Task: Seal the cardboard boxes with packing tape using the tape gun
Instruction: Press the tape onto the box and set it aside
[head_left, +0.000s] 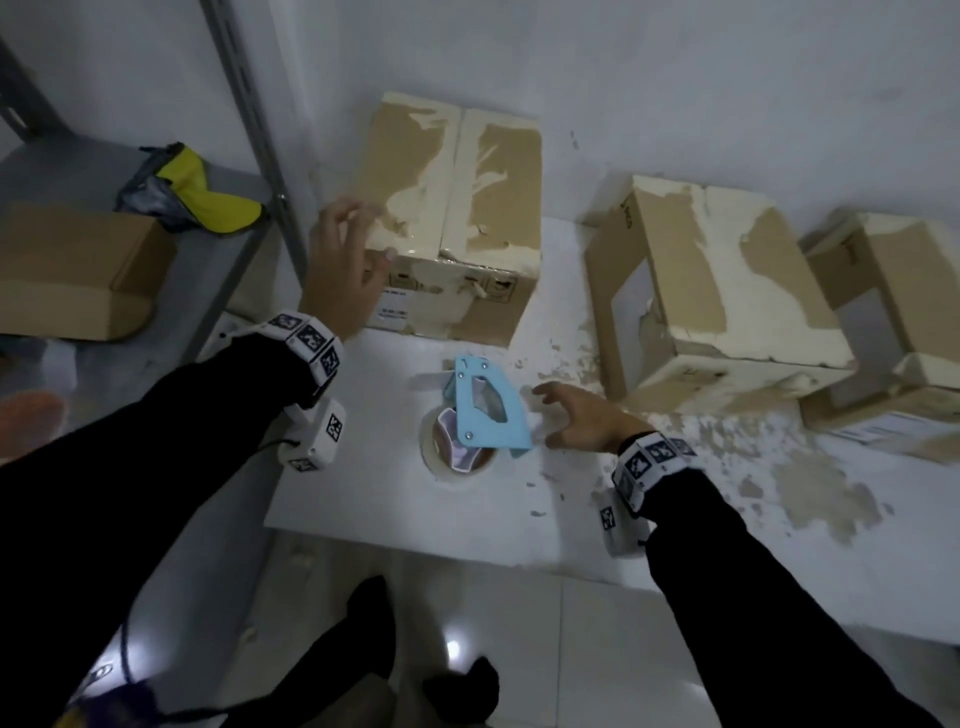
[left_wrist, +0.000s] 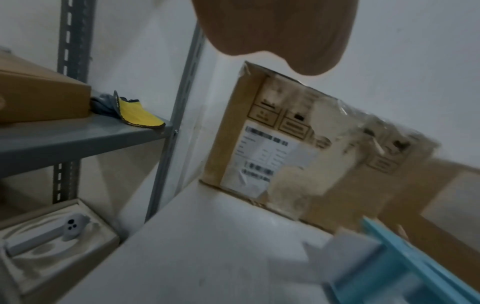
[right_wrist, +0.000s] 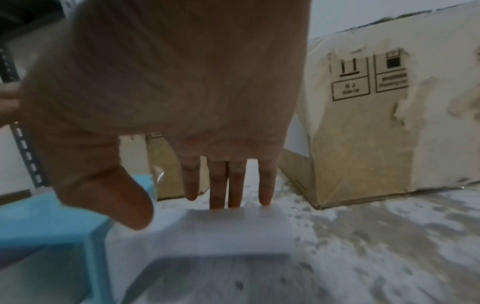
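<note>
On a flaking white table (head_left: 395, 512) the tape gun (head_left: 485, 410) is laid just beyond the spread, empty right hand (head_left: 582, 418); the left hand (head_left: 343, 270), splayed, hovers by a box (head_left: 457, 218).

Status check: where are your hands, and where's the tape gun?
Left hand open, reaching at the nearest cardboard box. Right hand open, beside the blue tape gun, not gripping it. Tape gun lies on the white table. Nothing between.

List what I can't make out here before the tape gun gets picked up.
- Tape roll, head view: mostly under the tape gun; tape left unknown.
- Left hand: fingers cut off by the left wrist view's top edge.
- Label on the box: text blurred.
- Right hand: contact with the gun unclear.
</note>
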